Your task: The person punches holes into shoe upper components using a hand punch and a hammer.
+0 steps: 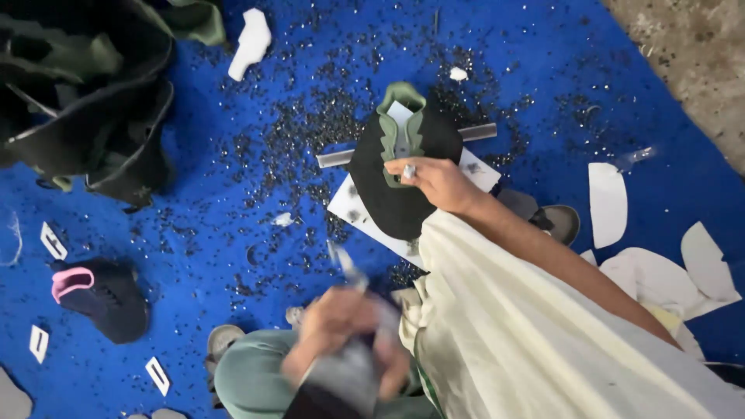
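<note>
- Blue matting point(233, 194) is spread over the floor and is strewn with small dark punchings; a strip of bare concrete point(691, 54) is seen at the far right corner.
- Pale cloth point(528, 334) over the person's lap fills the near right of the view.
- A heap of black and green shoe uppers point(85, 101) is piled at the far left.
- A black shoe upper point(396, 194) with a green tongue piece point(402, 124) is laid at the centre on a white card point(353, 209), with a metal bar point(341, 158) lying crosswise beneath it.
- The right hand point(434, 180) is pressed down on the upper, fingers curled, with a small metal piece pinched at the fingertips.
- The left hand point(349, 334) is held near the body at the bottom centre and is blurred; it is closed around a dark and grey object point(349, 372) whose kind cannot be told.
- White cut paper shapes point(660, 264) are scattered at the right.
- A black piece with pink lining point(101, 295) is lying at the near left.
- Small white tags point(53, 240) are dotted along the left edge.
</note>
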